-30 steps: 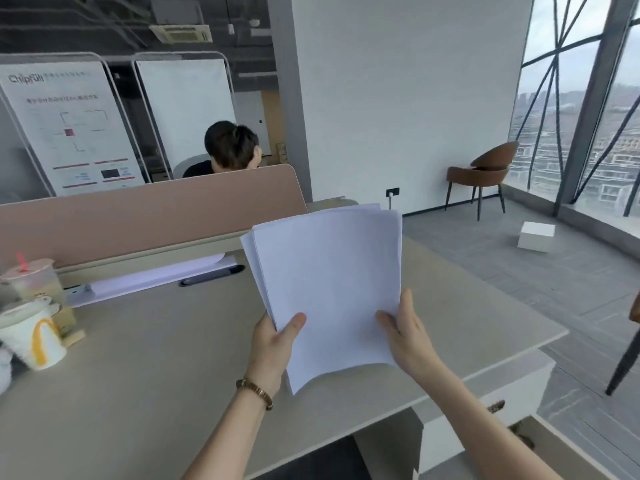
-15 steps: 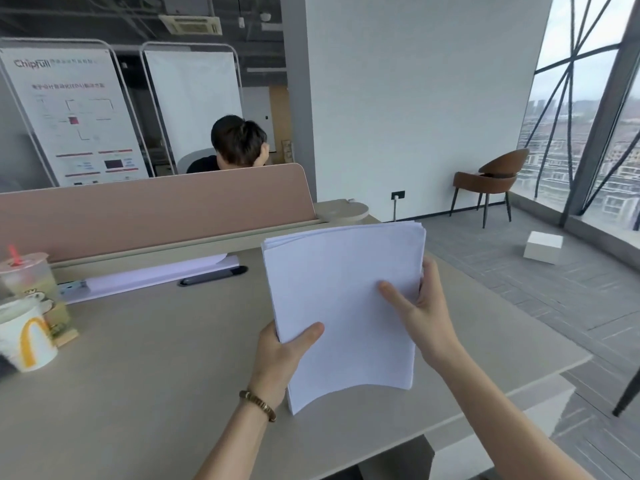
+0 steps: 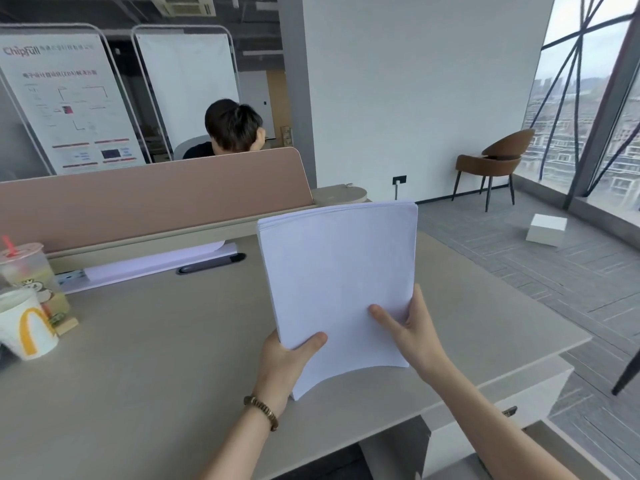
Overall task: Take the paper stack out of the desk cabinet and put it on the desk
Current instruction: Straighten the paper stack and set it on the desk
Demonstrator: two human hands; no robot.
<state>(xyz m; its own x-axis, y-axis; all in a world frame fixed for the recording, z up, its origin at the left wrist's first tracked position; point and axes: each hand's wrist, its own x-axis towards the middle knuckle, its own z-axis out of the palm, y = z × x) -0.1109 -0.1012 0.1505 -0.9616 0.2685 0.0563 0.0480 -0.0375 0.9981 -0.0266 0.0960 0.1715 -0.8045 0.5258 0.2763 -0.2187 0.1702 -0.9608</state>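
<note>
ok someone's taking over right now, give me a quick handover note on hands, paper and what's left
Left hand: grip shut on the paper stack at its lower left corner, thumb on top.
Right hand: grip shut on the stack's lower right edge.
Paper stack: out of the cabinet, held tilted above the desk, lower edge bowed, not lying flat.
Done: stack taken out.
Left: lay it flat on the bare desk area in front, away from the cups and the pen, then let go.
</note>
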